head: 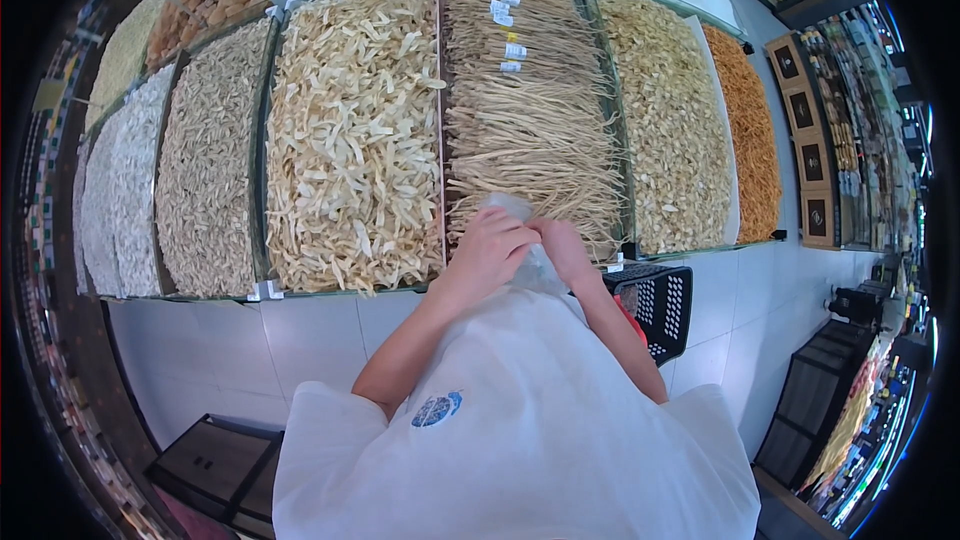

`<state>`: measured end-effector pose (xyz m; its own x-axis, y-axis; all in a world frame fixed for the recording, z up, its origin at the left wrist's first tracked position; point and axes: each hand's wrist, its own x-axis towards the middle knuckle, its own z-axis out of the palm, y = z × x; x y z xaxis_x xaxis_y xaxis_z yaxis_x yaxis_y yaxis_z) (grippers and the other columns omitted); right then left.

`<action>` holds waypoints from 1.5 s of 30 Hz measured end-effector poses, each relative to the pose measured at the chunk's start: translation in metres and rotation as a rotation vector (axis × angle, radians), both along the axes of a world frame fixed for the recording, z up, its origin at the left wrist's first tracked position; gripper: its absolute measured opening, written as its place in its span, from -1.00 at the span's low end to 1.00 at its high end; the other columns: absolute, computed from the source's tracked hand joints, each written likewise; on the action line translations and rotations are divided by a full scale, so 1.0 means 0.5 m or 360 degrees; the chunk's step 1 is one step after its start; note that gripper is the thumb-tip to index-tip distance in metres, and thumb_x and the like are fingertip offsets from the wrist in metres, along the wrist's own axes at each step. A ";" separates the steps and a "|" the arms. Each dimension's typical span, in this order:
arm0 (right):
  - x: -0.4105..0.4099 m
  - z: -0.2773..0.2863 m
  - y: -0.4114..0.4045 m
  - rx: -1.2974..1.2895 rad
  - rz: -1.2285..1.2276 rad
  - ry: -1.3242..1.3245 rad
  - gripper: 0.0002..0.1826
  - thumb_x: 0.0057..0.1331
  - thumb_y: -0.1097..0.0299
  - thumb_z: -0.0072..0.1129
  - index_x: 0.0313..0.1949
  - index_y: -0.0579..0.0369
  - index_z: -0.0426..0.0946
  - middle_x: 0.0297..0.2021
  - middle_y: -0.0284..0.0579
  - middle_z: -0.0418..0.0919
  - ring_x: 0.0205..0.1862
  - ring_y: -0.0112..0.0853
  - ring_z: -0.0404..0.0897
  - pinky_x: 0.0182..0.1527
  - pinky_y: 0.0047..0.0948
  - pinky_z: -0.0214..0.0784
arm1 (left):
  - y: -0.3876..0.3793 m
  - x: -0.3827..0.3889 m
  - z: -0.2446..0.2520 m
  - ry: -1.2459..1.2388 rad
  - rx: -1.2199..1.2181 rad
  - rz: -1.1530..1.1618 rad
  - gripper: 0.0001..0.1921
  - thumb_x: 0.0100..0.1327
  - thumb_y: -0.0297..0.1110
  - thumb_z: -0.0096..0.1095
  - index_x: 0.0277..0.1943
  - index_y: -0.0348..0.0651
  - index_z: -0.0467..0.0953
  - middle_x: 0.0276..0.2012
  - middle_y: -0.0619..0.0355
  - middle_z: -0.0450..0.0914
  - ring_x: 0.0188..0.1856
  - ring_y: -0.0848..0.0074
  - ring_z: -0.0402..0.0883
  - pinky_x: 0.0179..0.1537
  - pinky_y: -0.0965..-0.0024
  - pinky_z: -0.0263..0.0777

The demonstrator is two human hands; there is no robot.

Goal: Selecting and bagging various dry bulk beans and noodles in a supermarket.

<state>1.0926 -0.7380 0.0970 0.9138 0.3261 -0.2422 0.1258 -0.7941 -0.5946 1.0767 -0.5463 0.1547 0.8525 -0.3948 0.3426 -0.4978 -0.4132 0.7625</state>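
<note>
Close in front of the white shirt, both hands meet at a clear plastic bag (541, 270). My left hand (491, 247) grips the bag's upper part, with some of the plastic showing above its fingers. My right hand (561, 249) pinches the bag from the other side, its fingertips touching those of the left. What the bag holds is hidden. Just beyond the hands lies a bin of long, thin dried roots or stalks (525, 120), with several small labels (515, 52) on top. Beside it, to the left, are pale dried strips (352, 135).
Glass-edged bins of dried goods flank these two, among them pale flakes (667, 120) and orange shreds (742, 135) at the right. A black shopping basket (667, 307) stands by my right forearm. Black mesh crates (217, 465) stand at lower left, and shelves (862, 127) at far right.
</note>
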 end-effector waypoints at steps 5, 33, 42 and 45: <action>0.017 -0.007 -0.016 -0.0279 -0.0143 -0.0161 -0.83 0.20 0.31 0.17 -0.28 0.08 0.64 -0.43 0.01 0.66 -0.38 -0.04 0.66 -0.29 -0.16 0.51 | -0.008 0.010 0.008 0.0058 -0.0110 0.0057 -0.88 0.08 -0.54 0.25 -0.29 -0.20 0.65 -0.35 0.11 0.61 -0.17 0.23 0.58 0.06 0.22 0.38; 0.203 -0.031 0.142 -0.0215 0.0312 -0.0930 -0.87 0.17 0.38 0.22 -0.26 0.01 0.59 -0.39 -0.11 0.53 -0.38 -0.18 0.63 -0.37 -0.21 0.50 | 0.051 0.007 0.026 0.0299 -0.0041 0.0004 -0.86 0.12 -0.45 0.30 -0.24 -0.23 0.62 -0.35 0.04 0.64 -0.24 0.19 0.60 -0.12 0.23 0.44; 0.157 0.179 0.097 0.0366 -0.0002 -0.0936 -0.89 0.16 0.51 0.25 -0.31 0.04 0.56 -0.42 -0.21 0.54 -0.51 -0.29 0.58 -0.44 -0.34 0.45 | 0.068 -0.012 -0.005 0.0366 -0.0155 0.0151 -0.84 0.11 -0.47 0.31 -0.22 -0.24 0.63 -0.35 0.05 0.63 -0.21 0.18 0.57 -0.10 0.22 0.42; 0.125 0.166 0.041 0.0226 0.0085 -0.0780 -0.90 0.16 0.52 0.23 -0.31 0.05 0.56 -0.39 -0.19 0.56 -0.46 -0.25 0.60 -0.40 -0.31 0.46 | 0.075 0.001 -0.014 0.0204 -0.0058 0.0196 -0.84 0.09 -0.48 0.32 -0.22 -0.23 0.64 -0.37 0.07 0.62 -0.22 0.19 0.56 -0.10 0.22 0.40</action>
<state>1.1552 -0.7175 0.1801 0.8901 0.3738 0.2607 0.4550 -0.6946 -0.5573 1.0773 -0.5089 0.1475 0.9313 -0.2740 0.2402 -0.3429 -0.4363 0.8319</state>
